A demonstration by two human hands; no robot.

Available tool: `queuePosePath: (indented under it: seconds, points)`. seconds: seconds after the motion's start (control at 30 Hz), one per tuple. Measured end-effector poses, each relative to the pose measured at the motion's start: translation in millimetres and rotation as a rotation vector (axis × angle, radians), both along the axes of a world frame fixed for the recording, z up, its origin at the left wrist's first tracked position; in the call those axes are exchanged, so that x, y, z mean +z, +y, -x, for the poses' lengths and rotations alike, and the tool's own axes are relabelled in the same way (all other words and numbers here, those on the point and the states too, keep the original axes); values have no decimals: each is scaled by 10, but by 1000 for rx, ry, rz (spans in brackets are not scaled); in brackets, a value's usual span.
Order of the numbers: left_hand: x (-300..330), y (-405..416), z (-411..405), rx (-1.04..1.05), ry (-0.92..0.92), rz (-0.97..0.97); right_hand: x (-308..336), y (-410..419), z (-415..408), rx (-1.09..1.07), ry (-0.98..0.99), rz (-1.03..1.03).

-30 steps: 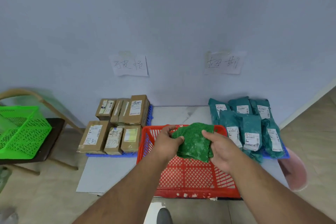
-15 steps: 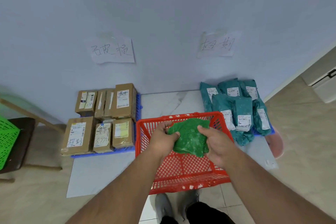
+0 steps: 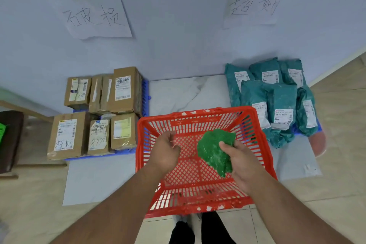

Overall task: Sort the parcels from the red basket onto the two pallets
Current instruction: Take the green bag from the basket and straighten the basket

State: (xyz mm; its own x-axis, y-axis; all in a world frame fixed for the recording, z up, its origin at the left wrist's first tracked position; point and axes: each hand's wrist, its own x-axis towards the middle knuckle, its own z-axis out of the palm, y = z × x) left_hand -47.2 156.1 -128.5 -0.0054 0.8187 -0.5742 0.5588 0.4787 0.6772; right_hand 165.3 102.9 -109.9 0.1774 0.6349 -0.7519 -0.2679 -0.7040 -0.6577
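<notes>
Head view. Brown cardboard boxes (image 3: 95, 113) are stacked on a blue pallet (image 3: 145, 93) at the left, against the wall; teal poly-bag parcels (image 3: 273, 99) are piled on a second blue pallet (image 3: 318, 128) at the right. A handwritten paper sign (image 3: 97, 18) is taped to the wall above the boxes, another sign (image 3: 255, 6) above the teal bags. A white floor sheet (image 3: 184, 91) is seen between the two pallets. A dark stool (image 3: 10, 140) is cut off at the left edge. The red basket (image 3: 198, 180) is set at the near edge of the sheet, between the pallets.

A crumpled green bag parcel (image 3: 213, 150) is held over the basket interior, toward its right side, grasped by the right hand (image 3: 241, 162) with the thumb on top. The left hand (image 3: 166, 150) is seen just beside the parcel, apart from it, fingers loosely curled round nothing.
</notes>
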Motion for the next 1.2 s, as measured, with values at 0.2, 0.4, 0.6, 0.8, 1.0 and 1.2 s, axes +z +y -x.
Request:
queuePosePath:
  seconds: [0.2, 0.4, 0.6, 0.8, 1.0, 1.2]
  points:
    - [-299, 532, 211, -418, 536, -304, -5, 365, -10, 68, -616, -185]
    - [-525, 758, 282, -634, 776, -230, -254, 899, 80, 583, -1074, -433]
    - [-535, 751, 295, -690, 791, -235, -548, 1031, 306, 1139, -1359, -175]
    - [-561, 774, 319, -709, 779, -234, -587, 1011, 510, 1063, -1244, -180]
    - [-614, 796, 323, -716, 772, -239, -594, 1052, 963, 1071, -1082, -326]
    - [-612, 766, 326, -721, 793, -228, -532, 1068, 639, 1293, -1228, -413]
